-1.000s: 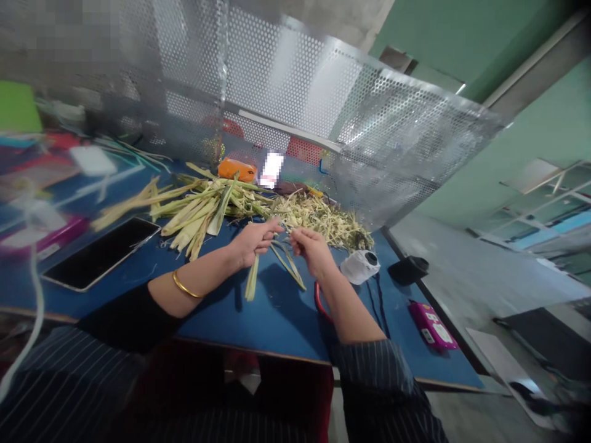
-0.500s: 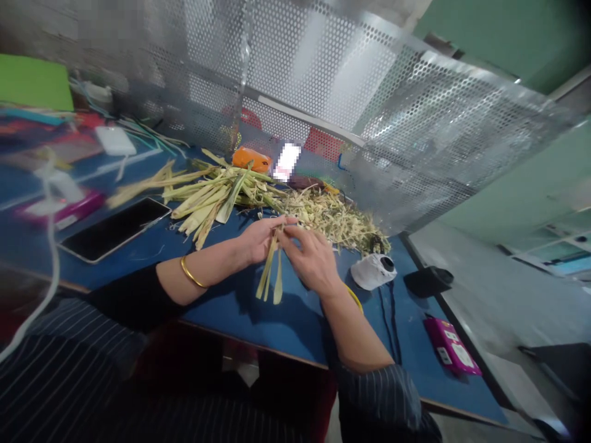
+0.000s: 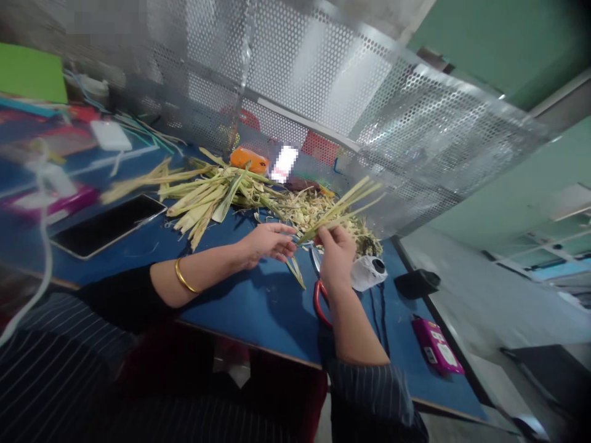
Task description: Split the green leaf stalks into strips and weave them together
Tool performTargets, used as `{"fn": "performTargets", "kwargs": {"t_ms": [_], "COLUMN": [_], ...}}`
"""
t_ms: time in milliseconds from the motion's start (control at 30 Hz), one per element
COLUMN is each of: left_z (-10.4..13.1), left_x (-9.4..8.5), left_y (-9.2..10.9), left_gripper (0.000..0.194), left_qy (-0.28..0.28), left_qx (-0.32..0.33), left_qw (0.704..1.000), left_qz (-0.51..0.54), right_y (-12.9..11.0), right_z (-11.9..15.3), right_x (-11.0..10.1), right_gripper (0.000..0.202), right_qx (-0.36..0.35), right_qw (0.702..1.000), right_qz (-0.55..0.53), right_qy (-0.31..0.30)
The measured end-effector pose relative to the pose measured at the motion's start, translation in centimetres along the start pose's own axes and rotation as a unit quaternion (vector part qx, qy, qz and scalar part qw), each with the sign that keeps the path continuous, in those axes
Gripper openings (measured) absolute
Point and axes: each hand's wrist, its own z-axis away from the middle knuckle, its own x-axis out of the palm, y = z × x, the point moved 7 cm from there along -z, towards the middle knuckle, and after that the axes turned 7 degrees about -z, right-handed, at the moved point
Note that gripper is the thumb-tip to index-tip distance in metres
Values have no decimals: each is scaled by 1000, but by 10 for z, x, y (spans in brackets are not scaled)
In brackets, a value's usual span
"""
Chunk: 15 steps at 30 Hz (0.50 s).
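My right hand (image 3: 338,253) pinches a small bundle of pale yellow-green plant strips (image 3: 351,200), perhaps dried leaves or husks. Their free ends fan up and to the right. Just left of it my left hand (image 3: 268,242) has its fingers apart, with the tips close to the bundle's lower end. Below the fingers, another strip (image 3: 296,274) slants down; what bears it is hidden. Red-handled scissors (image 3: 322,303) lie on the blue table, partly covered by my right hand and wrist. Behind my hands is a heap of short plant scraps (image 3: 302,208).
Longer leaves (image 3: 198,200) are piled at the left, beside a dark phone (image 3: 111,226). An orange packet (image 3: 248,160) sits behind them. To the right are a white-wrapped roll (image 3: 368,272), a black object (image 3: 417,283) and a purple packet (image 3: 438,346). A perforated screen (image 3: 295,74) borders the back.
The strips, which hung downward between both hands, now point up and right in my right hand. My hands have moved apart, the left one opening. The scissors' red handle has come into view.
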Motion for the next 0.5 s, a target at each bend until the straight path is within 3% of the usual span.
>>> {"fn": "performTargets", "kwargs": {"t_ms": [100,267,500], "left_z": [3,1,-6], "left_x": [7,13,5], "left_y": [-2,-13,-20], "left_gripper": [31,20,19], "left_qy": [-63,-109,-47], "left_qx": [-21,-47,-50], "left_qw": [998,991,994], "left_qz": [-17,-66,-86], "right_y": [5,8,16], "right_z": [0,6,8], "right_x": [8,20,20], "right_gripper": [14,15,18], "right_qx": [26,46,78], "right_qw": [999,996,994], "right_qz": [-14,-4,-46], "right_qy": [-35,-82,-57]}}
